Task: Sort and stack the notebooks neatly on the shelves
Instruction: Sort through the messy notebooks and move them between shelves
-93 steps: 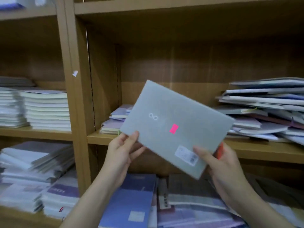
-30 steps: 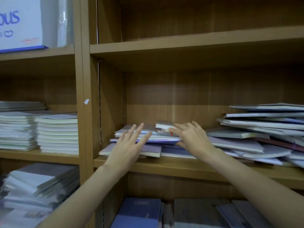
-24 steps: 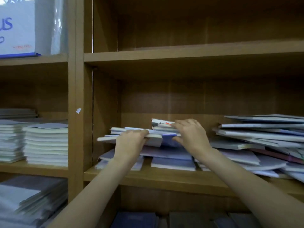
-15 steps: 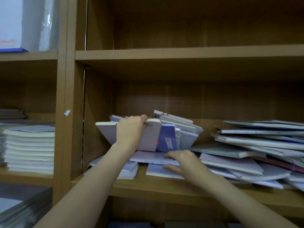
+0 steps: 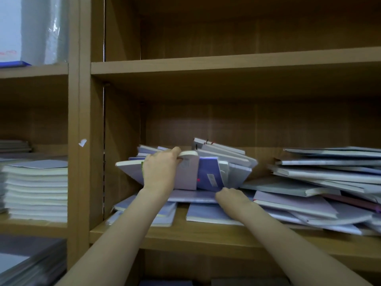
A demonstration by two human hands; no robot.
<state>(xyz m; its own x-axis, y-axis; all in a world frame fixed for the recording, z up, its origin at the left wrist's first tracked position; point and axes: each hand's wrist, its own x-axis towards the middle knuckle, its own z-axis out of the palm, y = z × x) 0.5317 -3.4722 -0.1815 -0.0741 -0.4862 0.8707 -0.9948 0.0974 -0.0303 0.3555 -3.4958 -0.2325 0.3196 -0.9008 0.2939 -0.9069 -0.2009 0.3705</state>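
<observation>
On the middle shelf (image 5: pixel 206 237) my left hand (image 5: pixel 159 172) grips a bundle of lavender and blue notebooks (image 5: pixel 208 172), tilted up on edge with the front raised. My right hand (image 5: pixel 232 198) reaches under that raised bundle, its fingers hidden beneath it, resting on the flat lavender notebooks (image 5: pixel 193 198) that lie below. Whether the right hand holds anything cannot be seen. A messy, slanting pile of notebooks (image 5: pixel 321 182) fills the right part of the same shelf.
A neat stack of white-edged notebooks (image 5: pixel 37 190) stands in the left bay, beyond the upright divider (image 5: pixel 84 141). A blue-edged box (image 5: pixel 12 29) and a clear plastic roll sit on the upper left shelf. More notebooks lie at the lower left (image 5: pixel 26 263).
Since a second ago my left hand has gripped the top notebooks and tipped them up on edge. My right hand moved from the top of the pile down under the raised bundle.
</observation>
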